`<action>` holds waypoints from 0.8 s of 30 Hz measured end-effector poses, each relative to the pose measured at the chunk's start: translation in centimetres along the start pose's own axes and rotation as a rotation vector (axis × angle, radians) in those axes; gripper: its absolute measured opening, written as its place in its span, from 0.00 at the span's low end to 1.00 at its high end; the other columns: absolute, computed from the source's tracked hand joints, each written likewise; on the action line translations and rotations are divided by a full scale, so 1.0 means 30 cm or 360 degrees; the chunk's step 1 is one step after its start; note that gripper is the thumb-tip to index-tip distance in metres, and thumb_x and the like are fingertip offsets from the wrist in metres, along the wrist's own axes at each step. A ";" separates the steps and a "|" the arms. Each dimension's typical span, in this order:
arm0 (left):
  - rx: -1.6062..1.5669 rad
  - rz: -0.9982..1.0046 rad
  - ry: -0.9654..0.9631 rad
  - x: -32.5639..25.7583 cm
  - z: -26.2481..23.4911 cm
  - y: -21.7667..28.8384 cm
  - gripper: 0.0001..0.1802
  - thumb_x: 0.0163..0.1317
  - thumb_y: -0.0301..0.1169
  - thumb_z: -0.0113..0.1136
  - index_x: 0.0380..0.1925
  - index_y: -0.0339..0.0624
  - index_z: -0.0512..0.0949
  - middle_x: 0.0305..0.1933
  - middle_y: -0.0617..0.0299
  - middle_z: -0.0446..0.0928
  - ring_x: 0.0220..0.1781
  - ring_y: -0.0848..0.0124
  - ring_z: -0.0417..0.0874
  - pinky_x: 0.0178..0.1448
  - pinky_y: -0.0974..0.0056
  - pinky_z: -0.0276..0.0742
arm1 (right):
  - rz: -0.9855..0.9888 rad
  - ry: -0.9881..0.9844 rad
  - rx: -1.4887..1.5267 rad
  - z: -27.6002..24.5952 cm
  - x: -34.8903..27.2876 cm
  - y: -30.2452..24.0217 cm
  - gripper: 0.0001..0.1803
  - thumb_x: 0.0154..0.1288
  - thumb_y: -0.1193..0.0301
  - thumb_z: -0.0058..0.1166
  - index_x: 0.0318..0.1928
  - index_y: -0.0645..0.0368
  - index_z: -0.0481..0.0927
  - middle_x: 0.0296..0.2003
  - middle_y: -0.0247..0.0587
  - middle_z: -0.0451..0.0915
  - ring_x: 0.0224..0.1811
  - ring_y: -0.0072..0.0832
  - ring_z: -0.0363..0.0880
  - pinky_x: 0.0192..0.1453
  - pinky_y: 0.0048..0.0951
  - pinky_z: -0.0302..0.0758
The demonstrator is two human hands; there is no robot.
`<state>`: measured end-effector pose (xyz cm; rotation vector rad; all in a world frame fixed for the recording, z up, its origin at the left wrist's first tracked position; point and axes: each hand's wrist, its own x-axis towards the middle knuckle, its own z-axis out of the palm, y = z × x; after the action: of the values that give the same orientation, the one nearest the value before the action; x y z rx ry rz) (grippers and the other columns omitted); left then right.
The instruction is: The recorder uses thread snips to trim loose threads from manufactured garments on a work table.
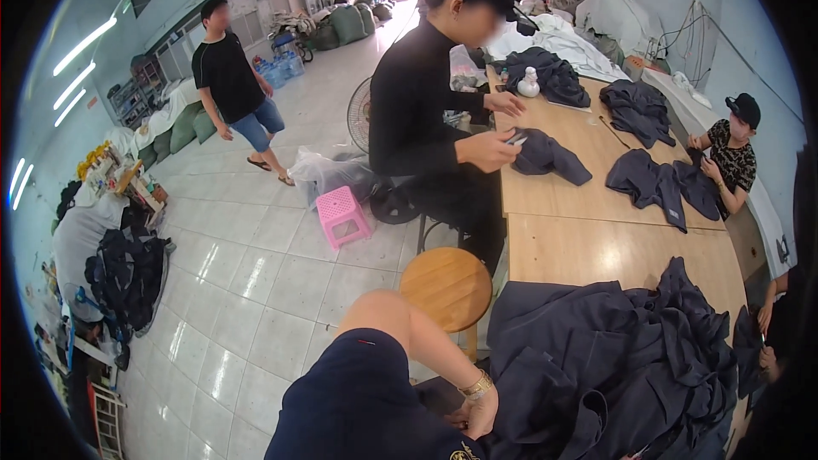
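My left arm, in a dark navy sleeve, bends at the elbow, with a gold watch on the wrist. My left hand is closed at the near left edge of the table, its fingers curled on a dark garment; part of the grip is hidden. Beside it spreads a large heap of dark grey-blue garments, rumpled over the near end of the wooden table. My right hand is not in view.
A round wooden stool and pink plastic stool stand left of the table. A black-clad co-worker holds a small tool over a dark garment. Others sit along the right side. Another person stands on the tiled floor.
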<state>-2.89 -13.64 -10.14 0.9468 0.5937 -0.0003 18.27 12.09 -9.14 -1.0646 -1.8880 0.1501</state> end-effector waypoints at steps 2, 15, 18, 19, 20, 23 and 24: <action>0.0235 -0.0133 0.0105 -0.032 0.022 0.061 0.21 0.49 0.45 0.64 0.26 0.33 0.83 0.22 0.51 0.79 0.22 0.63 0.82 0.31 0.65 0.75 | 0.0048 -0.0003 0.0079 -0.015 0.000 -0.036 0.26 0.67 0.52 0.44 0.37 0.67 0.78 0.30 0.57 0.78 0.31 0.50 0.74 0.36 0.40 0.72; 0.0150 -0.0287 -0.0112 0.038 -0.021 0.030 0.19 0.56 0.31 0.56 0.33 0.17 0.76 0.34 0.37 0.78 0.31 0.49 0.82 0.42 0.51 0.82 | 0.0153 -0.0095 0.0069 -0.004 -0.016 0.000 0.27 0.67 0.49 0.43 0.40 0.65 0.76 0.31 0.58 0.78 0.30 0.53 0.75 0.33 0.42 0.72; 0.0105 -0.0357 -0.0224 0.054 -0.046 0.017 0.27 0.51 0.48 0.66 0.32 0.29 0.81 0.30 0.45 0.80 0.28 0.58 0.84 0.39 0.62 0.79 | 0.0159 -0.0090 0.0052 -0.006 -0.021 0.001 0.27 0.66 0.49 0.43 0.41 0.65 0.76 0.31 0.58 0.78 0.31 0.53 0.75 0.33 0.43 0.72; 0.0079 -0.0355 -0.0227 0.049 -0.046 0.021 0.28 0.52 0.48 0.65 0.33 0.27 0.81 0.30 0.44 0.80 0.29 0.58 0.84 0.40 0.61 0.79 | 0.0176 -0.0098 0.0051 -0.006 -0.020 0.002 0.27 0.66 0.49 0.43 0.41 0.65 0.76 0.31 0.58 0.78 0.31 0.53 0.75 0.34 0.44 0.72; 0.0053 -0.0352 -0.0229 0.047 -0.046 0.025 0.29 0.54 0.48 0.64 0.34 0.25 0.80 0.31 0.43 0.80 0.30 0.57 0.84 0.42 0.60 0.80 | 0.0178 -0.0095 0.0048 -0.011 -0.020 -0.002 0.27 0.66 0.49 0.43 0.41 0.65 0.76 0.31 0.58 0.78 0.31 0.53 0.75 0.34 0.44 0.72; 0.0052 -0.0304 -0.0388 0.051 -0.058 0.026 0.31 0.56 0.49 0.62 0.35 0.21 0.78 0.32 0.41 0.80 0.31 0.56 0.84 0.43 0.58 0.80 | 0.0156 -0.0063 0.0056 -0.015 -0.018 -0.016 0.27 0.66 0.49 0.44 0.41 0.65 0.76 0.32 0.59 0.78 0.32 0.54 0.75 0.34 0.45 0.71; 0.0053 -0.0305 -0.0383 0.062 -0.067 0.007 0.31 0.56 0.49 0.62 0.35 0.21 0.78 0.32 0.41 0.80 0.31 0.56 0.84 0.43 0.58 0.80 | 0.0170 -0.0081 0.0051 -0.016 -0.020 -0.016 0.27 0.66 0.49 0.44 0.41 0.65 0.76 0.32 0.59 0.77 0.32 0.55 0.75 0.34 0.45 0.71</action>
<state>-2.23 -11.52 -11.74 0.9034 0.4601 -0.2925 18.47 11.22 -9.04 -1.1498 -1.8687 0.2699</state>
